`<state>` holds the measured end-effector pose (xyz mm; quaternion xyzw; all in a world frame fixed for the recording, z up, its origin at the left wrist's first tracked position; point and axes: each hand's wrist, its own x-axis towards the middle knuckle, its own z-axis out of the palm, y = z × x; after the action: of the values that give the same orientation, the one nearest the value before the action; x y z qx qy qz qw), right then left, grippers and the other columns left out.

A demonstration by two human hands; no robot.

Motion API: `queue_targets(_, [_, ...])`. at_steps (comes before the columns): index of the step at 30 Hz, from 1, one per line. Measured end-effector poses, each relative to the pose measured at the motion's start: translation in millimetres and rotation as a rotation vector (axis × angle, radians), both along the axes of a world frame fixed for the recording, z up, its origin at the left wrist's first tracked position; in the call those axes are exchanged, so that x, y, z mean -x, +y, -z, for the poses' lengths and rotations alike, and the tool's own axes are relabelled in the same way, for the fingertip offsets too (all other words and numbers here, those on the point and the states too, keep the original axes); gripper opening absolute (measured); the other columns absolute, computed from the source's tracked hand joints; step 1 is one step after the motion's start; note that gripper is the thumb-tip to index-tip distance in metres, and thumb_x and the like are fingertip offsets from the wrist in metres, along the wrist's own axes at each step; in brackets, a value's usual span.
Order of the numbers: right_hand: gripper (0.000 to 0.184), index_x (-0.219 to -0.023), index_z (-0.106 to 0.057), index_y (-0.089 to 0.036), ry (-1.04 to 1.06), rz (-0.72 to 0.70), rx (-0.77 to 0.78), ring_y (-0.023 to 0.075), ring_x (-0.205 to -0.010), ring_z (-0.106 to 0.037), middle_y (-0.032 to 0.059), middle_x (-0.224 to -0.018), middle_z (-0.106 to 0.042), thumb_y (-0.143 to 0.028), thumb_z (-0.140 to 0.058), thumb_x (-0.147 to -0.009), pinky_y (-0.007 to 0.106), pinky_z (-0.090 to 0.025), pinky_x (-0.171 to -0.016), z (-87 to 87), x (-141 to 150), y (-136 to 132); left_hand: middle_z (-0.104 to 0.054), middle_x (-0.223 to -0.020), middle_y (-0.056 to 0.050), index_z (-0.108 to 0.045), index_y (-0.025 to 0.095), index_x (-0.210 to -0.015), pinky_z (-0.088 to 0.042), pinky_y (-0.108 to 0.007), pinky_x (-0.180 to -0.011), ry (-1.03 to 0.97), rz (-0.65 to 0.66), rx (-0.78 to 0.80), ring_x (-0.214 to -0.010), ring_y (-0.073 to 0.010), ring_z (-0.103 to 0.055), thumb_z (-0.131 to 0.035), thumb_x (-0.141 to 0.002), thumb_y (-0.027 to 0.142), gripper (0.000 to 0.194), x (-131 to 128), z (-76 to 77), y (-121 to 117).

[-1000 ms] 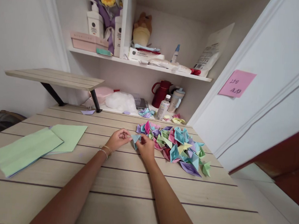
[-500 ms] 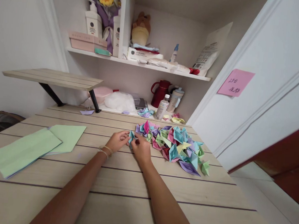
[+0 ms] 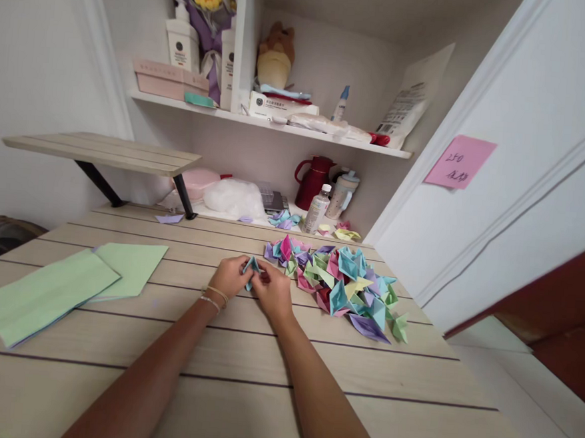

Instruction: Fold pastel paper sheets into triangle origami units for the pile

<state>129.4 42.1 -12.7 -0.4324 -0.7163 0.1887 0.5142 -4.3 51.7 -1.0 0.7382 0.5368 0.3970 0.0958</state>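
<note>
A small folded piece of blue paper [image 3: 252, 264] is pinched between both hands, just above the slatted wooden table [image 3: 232, 361]. My left hand [image 3: 231, 276] grips its left side, a bracelet showing at the wrist. On the opposite side my right hand [image 3: 275, 289] has its fingers closed on the same paper. Part of the paper is hidden behind the fingers. To the right of my right hand lies a heap of folded paper boats [image 3: 338, 275] in blue, green, pink, purple and yellow.
Stacked green paper sheets [image 3: 51, 292] lie at the left. Behind them stands a small raised wooden shelf [image 3: 107, 152] on black legs. A clear bottle [image 3: 316, 211], a red jug [image 3: 312, 184] and a light tumbler [image 3: 343, 194] stand at the back, under a loaded white shelf [image 3: 328, 139].
The blue paper has shifted slightly left and been turned, its top now spread in a peak. My left hand has curled further around it; my right hand has moved a little left.
</note>
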Motion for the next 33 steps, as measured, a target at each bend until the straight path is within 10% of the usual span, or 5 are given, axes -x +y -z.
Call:
queue_targets(9, [0.03,-0.092,-0.066,-0.02,0.085,0.034,0.063,0.0162,-0.07,-0.062,0.0019,-0.082,-0.069,-0.014,-0.05,-0.068,0.026,-0.048,-0.069,0.4,-2,3,-0.068,-0.079,-0.005,-0.065,0.021,-0.084,-0.045,-0.028,-0.072,0.005,0.065,-0.039,-0.073,-0.0194,-0.061,-0.056,-0.066,0.011,0.022,-5,-3.7,-4])
queue_targets(16, [0.023,-0.087,-0.066,-0.018,0.199,0.117,0.105,0.0173,-0.067,-0.061,0.0045,-0.082,-0.069,-0.017,-0.056,-0.066,0.028,-0.049,-0.066,3.8,-5,8,-0.07,-0.088,-0.005,-0.07,0.02,-0.086,-0.048,-0.033,-0.079,-0.423,0.156,0.154,-0.082,-0.0214,-0.063,-0.06,-0.064,0.016,0.025,-2,-0.1,-1])
queue_targets(33, [0.032,-0.08,-0.07,-0.016,0.575,-0.355,0.386,0.0253,-0.095,-0.06,0.0112,-0.111,-0.06,-0.027,-0.076,-0.052,0.036,-0.049,-0.08,-7.5,-18,9,-0.071,-0.084,-0.009,-0.066,0.01,-0.092,-0.054,-0.039,-0.073,-0.943,0.276,0.495,-0.076,-0.0213,-0.065,-0.073,-0.056,0.034,0.044,11,-0.6,3])
